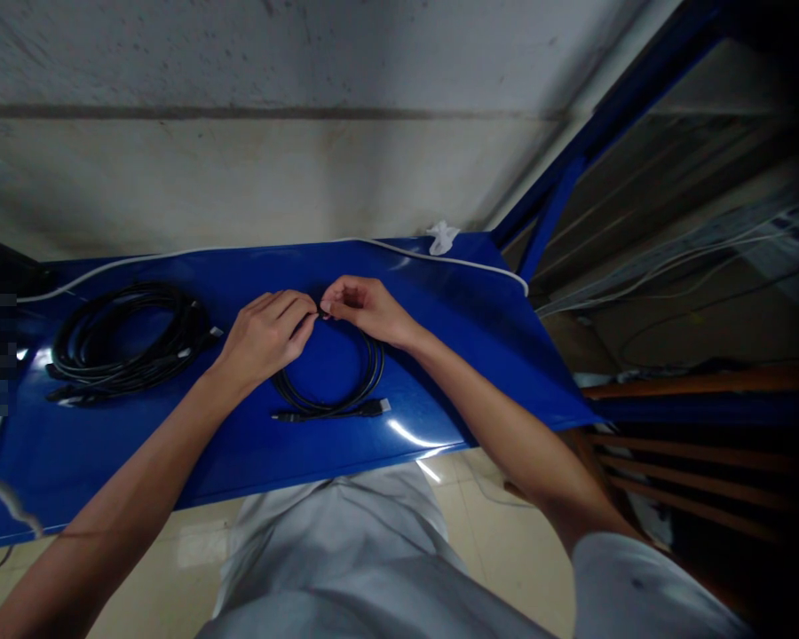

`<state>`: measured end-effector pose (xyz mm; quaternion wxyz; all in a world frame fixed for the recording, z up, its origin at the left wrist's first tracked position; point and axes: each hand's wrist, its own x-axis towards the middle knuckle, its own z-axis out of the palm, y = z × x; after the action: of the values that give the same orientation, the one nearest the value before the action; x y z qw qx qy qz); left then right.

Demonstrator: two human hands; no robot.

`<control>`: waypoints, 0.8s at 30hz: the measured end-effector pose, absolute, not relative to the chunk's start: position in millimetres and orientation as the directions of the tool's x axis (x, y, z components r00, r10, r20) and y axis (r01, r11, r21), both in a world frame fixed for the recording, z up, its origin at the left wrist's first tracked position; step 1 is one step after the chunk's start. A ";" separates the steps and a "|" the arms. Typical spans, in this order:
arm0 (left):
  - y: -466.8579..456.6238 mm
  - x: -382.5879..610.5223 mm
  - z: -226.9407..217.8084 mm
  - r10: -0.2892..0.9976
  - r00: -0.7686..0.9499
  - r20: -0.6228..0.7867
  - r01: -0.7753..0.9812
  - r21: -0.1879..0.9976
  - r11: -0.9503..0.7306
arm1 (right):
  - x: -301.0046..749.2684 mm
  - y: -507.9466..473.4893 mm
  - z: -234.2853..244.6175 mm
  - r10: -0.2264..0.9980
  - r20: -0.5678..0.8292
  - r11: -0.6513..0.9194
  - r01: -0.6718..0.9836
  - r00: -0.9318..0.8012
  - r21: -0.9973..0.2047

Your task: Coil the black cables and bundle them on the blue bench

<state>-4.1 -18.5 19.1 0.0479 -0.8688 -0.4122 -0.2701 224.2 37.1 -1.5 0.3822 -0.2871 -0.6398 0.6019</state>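
Nearest of all were the person's grey clothes (346,550), and the pale floor (190,550) showed under the blue table (479,311). On the table, a little way in from its near edge, lay a black cable (375,371), wound round in a neat ring. Its flat plug (376,407) pointed right on the near side of the ring, with a bit of shiny metal at the tip. A thin black end (285,416) poked out to the left.

At the far side of the ring, the two hands met. The left hand (266,328) had its thumb and fingers pressed together on a small dark bit (320,311). The right hand (369,308) pinched the same spot with its thumb and finger. I could not tell if that bit was a tie or part of the cable. The step in hand looked like fiddly work on that one spot. The next move seemed to call for a firm pinch and small, careful finger turns, with the rings kept close together.

Off to the left, well apart, sat a fat pile of black cables (130,342). Farther back, a white cord (193,251) ran along the table, with a crumpled white scrap (442,237) near its right part. Behind it all stood the wall (272,177).
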 end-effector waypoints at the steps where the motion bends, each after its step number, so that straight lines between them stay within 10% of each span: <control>1: -18.2 -4.0 18.9 0.692 0.512 0.509 0.741 0.146 -0.656 | 224.5 37.0 -0.5 0.828 0.137 0.098 -0.101 -0.544 -0.990; 24: -26.7 0.1 27.4 0.681 0.509 0.526 0.774 0.066 -0.630 | 225.0 37.6 1.3 0.858 0.100 0.058 -0.099 -0.504 -0.993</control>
<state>0.1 -26.7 27.4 0.0887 -0.8642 -0.4209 -0.2609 225.0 37.6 1.3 0.3904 -0.3090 -0.6135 0.6130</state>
